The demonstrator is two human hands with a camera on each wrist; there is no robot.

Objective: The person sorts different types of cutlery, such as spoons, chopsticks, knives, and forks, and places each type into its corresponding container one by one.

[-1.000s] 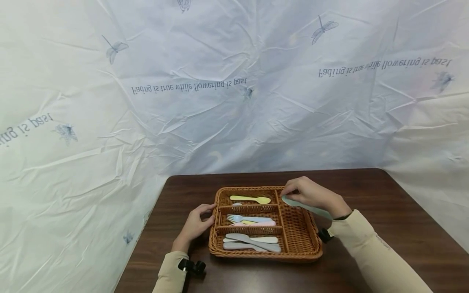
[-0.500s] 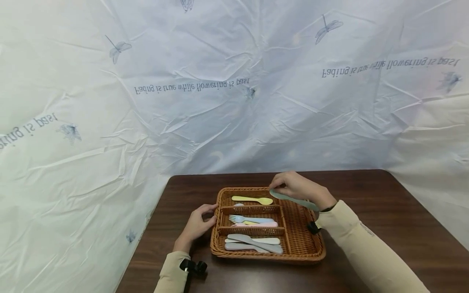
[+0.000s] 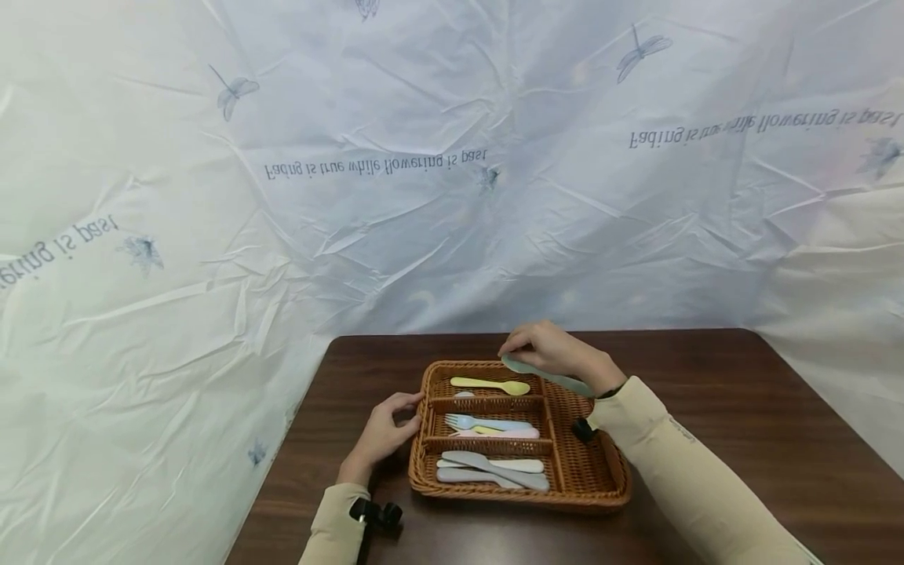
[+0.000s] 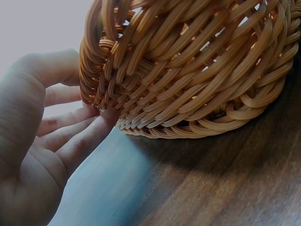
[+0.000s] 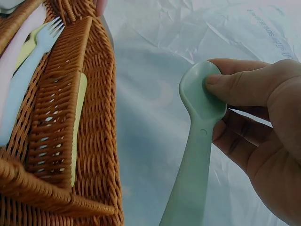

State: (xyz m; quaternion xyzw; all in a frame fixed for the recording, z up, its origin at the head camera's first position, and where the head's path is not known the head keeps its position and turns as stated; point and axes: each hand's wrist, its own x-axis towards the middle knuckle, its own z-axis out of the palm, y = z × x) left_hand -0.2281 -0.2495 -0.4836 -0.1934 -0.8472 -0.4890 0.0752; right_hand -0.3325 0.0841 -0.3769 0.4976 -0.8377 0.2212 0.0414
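My right hand [image 3: 554, 348] pinches a mint-green spoon [image 5: 190, 165] by its bowl, thumb inside, handle pointing back toward the wrist. It hovers over the back edge of a wicker basket [image 3: 523, 497] with compartments. My left hand [image 3: 383, 433] touches the basket's left side; in the left wrist view its fingers [image 4: 84, 141] extend against the weave. A yellow spoon [image 3: 490, 384] lies in the back compartment, with part of a pale piece below it. The middle compartment holds a light blue fork [image 3: 487, 423], a pink utensil [image 3: 512, 433] and something yellow. Grey knives [image 3: 490, 469] and a white handle [image 3: 528, 466] lie in the front compartment.
The basket stands on a dark wooden table [image 3: 692, 377]. Its long right compartment [image 3: 582, 463] shows bare weave, partly covered by my right wrist. A pale printed sheet [image 3: 452, 259] hangs behind the table and along its sides.
My right hand has moved left with the green spoon, from above the right compartment to the basket's back edge near the divider. The left hand stays at the basket; the view has shifted slightly.
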